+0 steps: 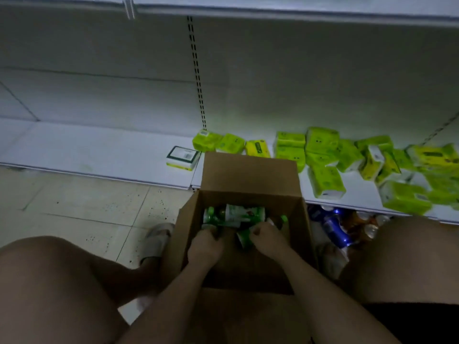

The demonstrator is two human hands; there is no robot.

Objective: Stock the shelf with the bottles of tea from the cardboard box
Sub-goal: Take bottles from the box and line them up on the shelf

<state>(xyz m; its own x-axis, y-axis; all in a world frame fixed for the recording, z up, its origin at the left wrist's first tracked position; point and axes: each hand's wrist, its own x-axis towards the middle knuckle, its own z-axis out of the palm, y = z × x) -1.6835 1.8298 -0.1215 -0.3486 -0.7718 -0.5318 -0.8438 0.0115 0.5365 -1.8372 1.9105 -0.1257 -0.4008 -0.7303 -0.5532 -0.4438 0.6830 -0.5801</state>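
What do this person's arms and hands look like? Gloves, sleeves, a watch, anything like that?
Nothing is worn on them. The left hand and right hand are bare, with no gloves, and no rings or watch show. Both forearms are bare as far as the picture's lower edge, with no sleeve in sight. The light is dim, so fine detail is hard to make out.

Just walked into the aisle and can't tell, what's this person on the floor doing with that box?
A person crouches over an open brown cardboard box on the floor by a low white shelf. Both hands are down inside it: the left hand and right hand each grip green-capped tea bottles lying in the box. No tea bottle is on the shelf yet; it holds only yellow-green tissue packs, to the right.
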